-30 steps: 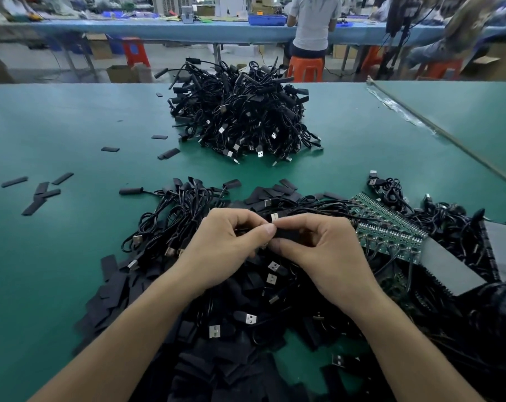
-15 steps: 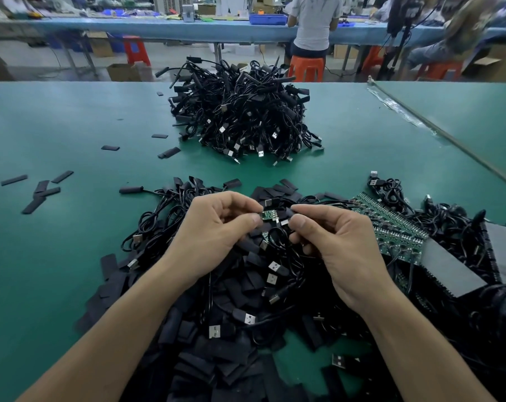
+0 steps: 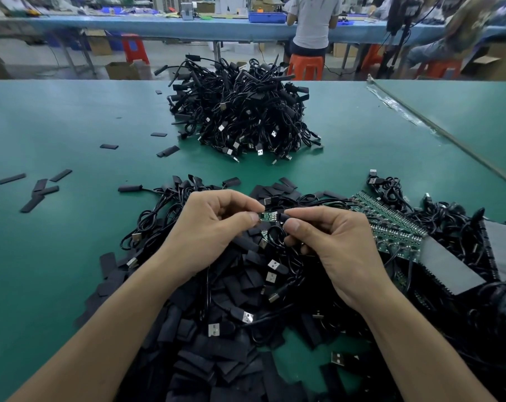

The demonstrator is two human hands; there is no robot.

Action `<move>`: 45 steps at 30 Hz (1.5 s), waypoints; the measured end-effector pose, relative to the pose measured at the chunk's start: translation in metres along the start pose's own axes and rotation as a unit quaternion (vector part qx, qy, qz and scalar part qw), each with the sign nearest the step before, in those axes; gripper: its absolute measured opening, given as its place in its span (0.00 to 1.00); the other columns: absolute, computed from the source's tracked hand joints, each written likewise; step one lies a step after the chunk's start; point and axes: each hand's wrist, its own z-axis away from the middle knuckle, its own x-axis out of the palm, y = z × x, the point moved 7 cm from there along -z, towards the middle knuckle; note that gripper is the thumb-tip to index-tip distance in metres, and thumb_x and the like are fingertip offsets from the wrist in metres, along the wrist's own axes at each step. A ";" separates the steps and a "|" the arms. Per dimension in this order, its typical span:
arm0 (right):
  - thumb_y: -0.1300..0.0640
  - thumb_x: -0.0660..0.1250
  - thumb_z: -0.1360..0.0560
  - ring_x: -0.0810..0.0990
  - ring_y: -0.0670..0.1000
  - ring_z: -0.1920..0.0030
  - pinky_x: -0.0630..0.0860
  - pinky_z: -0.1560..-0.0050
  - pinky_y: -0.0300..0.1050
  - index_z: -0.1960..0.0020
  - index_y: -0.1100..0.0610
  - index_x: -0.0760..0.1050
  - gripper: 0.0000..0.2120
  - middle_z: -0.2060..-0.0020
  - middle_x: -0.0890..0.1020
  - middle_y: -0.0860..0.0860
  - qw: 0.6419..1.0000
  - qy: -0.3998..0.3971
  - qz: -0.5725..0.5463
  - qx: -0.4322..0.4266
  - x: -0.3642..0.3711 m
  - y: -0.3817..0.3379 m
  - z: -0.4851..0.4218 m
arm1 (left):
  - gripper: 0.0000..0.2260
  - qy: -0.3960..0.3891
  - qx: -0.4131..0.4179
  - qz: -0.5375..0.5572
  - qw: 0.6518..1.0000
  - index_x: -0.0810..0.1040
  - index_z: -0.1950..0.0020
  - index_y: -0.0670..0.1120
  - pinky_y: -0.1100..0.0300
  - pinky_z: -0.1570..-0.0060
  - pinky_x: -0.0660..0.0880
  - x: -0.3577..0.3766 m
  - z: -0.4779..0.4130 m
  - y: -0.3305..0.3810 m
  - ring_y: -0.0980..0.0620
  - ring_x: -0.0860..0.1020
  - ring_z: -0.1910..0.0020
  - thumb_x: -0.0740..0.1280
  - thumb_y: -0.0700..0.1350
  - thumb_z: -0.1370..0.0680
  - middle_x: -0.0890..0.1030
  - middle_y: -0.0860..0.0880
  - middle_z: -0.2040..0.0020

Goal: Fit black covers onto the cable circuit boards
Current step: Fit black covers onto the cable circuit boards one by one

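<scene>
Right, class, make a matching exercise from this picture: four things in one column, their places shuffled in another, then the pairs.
Things: 1 small green board; 2 tall cable heap; 3 scattered black covers; 4 green board panel.
Places: A far middle of the table; B table's left side; C pinched between left hand and right hand; D just right of the hands.
Pairs: 1-C; 2-A; 3-B; 4-D.

Your forearms come in from the near edge of the bench (image 3: 72, 126), hands almost touching. Your left hand (image 3: 211, 227) pinches a circuit board (image 3: 267, 216) between thumb and forefinger; your right hand (image 3: 338, 245), fingers curled, pinches a black cover (image 3: 283, 218).
</scene>
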 end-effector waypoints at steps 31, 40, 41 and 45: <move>0.50 0.77 0.36 0.81 0.46 0.67 0.77 0.62 0.36 0.53 0.52 0.86 0.13 0.63 0.86 0.52 0.996 -0.066 0.062 -0.004 0.006 0.007 -0.002 | 0.08 -0.024 0.000 -0.024 0.999 0.85 0.56 0.50 0.63 0.63 0.73 0.001 0.002 0.004 0.56 0.76 0.67 0.71 0.36 0.24 0.83 0.49 0.65; 0.55 0.78 0.32 0.83 0.45 0.65 0.77 0.61 0.34 0.51 0.52 0.86 0.10 0.61 0.87 0.50 0.996 -0.059 0.058 -0.017 0.005 0.006 -0.001 | 0.08 -0.069 -0.041 0.029 0.996 0.80 0.48 0.45 0.70 0.66 0.74 0.012 0.004 -0.001 0.55 0.81 0.68 0.73 0.36 0.25 0.85 0.47 0.62; 0.56 0.77 0.32 0.82 0.45 0.67 0.77 0.62 0.34 0.51 0.52 0.86 0.09 0.62 0.87 0.50 0.995 -0.060 0.071 -0.021 0.005 0.005 -0.001 | 0.08 -0.067 -0.045 0.032 0.996 0.80 0.47 0.44 0.70 0.67 0.74 0.012 0.004 -0.001 0.55 0.81 0.68 0.73 0.36 0.25 0.85 0.47 0.62; 0.59 0.76 0.29 0.80 0.44 0.71 0.74 0.67 0.33 0.53 0.52 0.85 0.06 0.65 0.85 0.47 0.993 -0.032 0.104 -0.052 0.003 0.004 -0.003 | 0.05 -0.060 -0.068 0.017 0.996 0.81 0.50 0.44 0.71 0.68 0.73 0.011 0.004 -0.005 0.55 0.83 0.66 0.73 0.41 0.24 0.87 0.47 0.61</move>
